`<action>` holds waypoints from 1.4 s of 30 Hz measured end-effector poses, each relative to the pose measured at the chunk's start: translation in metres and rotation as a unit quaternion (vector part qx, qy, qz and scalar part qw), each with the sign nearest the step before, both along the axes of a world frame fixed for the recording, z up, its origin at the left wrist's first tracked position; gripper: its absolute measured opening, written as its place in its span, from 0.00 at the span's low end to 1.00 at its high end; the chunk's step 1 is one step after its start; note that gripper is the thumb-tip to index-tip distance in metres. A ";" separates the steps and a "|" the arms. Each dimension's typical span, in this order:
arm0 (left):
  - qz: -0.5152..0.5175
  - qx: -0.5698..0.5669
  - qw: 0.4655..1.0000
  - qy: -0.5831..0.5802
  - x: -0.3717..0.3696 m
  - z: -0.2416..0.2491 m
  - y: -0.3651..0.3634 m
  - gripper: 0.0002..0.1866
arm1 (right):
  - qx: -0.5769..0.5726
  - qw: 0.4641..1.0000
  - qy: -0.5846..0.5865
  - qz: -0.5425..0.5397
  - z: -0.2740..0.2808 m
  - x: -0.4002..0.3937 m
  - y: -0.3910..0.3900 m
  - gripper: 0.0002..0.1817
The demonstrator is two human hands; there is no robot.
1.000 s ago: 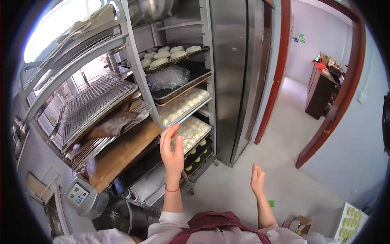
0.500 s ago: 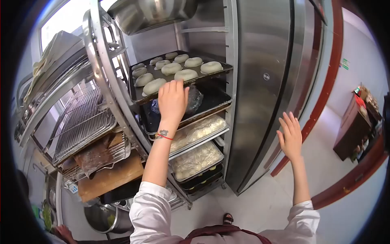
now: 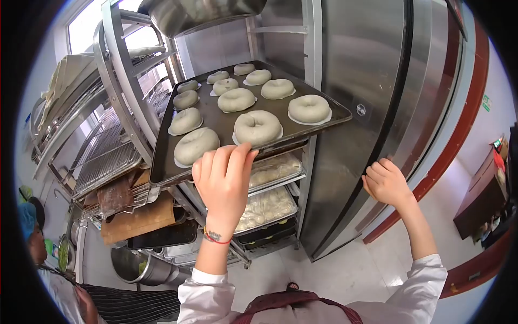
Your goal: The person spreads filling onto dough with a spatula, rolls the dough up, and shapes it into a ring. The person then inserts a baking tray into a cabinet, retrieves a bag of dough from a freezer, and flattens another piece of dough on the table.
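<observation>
A dark baking tray [image 3: 302, 131] sticks out of the rack toward me, carrying several pale dough rings [image 3: 258, 128] on small paper rounds. My left hand [image 3: 224, 173] is closed on the tray's front edge, thumb side toward the nearest ring. To the right, my right hand [image 3: 387, 182] has its fingers curled in front of the steel cabinet door [image 3: 350, 135], overlapping the dark strip along its edge. I cannot tell whether anything is in those fingers.
Below sit trays of plastic-covered dough [image 3: 267, 208]. A steel bowl [image 3: 202, 13] rests above. Left stands a rack with wire shelves [image 3: 110, 162] and a brown board [image 3: 140, 221]. A person in a blue hair cover [image 3: 26, 218] is at lower left, near a steel pot [image 3: 156, 270].
The tray of dough rings has slid out of the rack toward me, with my left hand on its edge. My right hand has gone from spread fingers to curled. A person has come into view at left.
</observation>
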State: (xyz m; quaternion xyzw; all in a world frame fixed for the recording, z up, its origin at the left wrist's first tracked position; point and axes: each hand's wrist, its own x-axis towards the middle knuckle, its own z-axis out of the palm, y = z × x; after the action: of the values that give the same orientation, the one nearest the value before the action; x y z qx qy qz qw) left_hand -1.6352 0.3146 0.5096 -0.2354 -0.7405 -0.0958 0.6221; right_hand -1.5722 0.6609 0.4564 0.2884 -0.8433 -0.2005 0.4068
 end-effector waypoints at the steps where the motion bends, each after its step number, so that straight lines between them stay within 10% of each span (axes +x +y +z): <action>1: -0.005 0.001 1.000 -0.002 0.002 0.001 0.000 0.10 | -0.001 1.000 0.008 0.006 0.000 0.000 0.000 0.11; 10: 0.004 -0.023 1.000 -0.010 0.009 0.001 -0.003 0.13 | -0.076 0.972 0.186 -0.123 -0.051 0.118 0.038 0.07; 12: 0.011 -0.041 0.998 -0.051 0.013 0.006 0.001 0.19 | -0.124 0.888 0.272 -0.350 -0.088 0.177 0.073 0.21; 13: -0.003 -0.046 0.997 -0.065 0.017 0.016 0.008 0.22 | -0.144 0.848 0.458 -0.226 -0.069 0.180 0.075 0.25; 15: -0.016 -0.098 0.991 -0.086 0.014 0.033 0.018 0.28 | -0.509 0.715 0.452 -0.158 -0.068 0.191 0.085 0.26; 18: -0.033 -0.154 0.980 -0.120 0.004 0.044 0.025 0.26 | -0.585 0.627 0.419 -0.298 -0.105 0.252 0.166 0.28; 29: -0.118 -0.158 0.976 -0.091 0.006 0.033 0.030 0.22 | -0.409 0.635 0.492 -0.432 -0.109 0.310 0.200 0.22; 35: -0.120 0.042 0.985 0.113 -0.009 -0.017 -0.052 0.17 | -0.327 0.580 0.525 -0.531 -0.090 0.244 0.201 0.28; 37: -0.105 0.120 0.977 0.143 -0.016 -0.025 -0.075 0.17 | -0.310 0.677 0.496 -0.447 -0.046 0.176 0.083 0.26; 39: -0.112 0.181 0.966 0.146 -0.023 -0.030 -0.090 0.18 | -0.589 0.704 0.339 -0.209 -0.047 0.106 -0.009 0.16; 42: -0.168 0.227 0.945 0.166 -0.028 -0.042 -0.114 0.18 | -0.717 0.671 -0.154 0.110 -0.034 0.014 -0.128 0.19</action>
State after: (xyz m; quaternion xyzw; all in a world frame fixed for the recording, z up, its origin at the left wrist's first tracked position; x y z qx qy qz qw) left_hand -1.6631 0.2002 0.4678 -0.2214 -0.5354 -0.3239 0.7479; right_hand -1.5582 0.5333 0.4225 0.0255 -0.7404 0.5593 0.3718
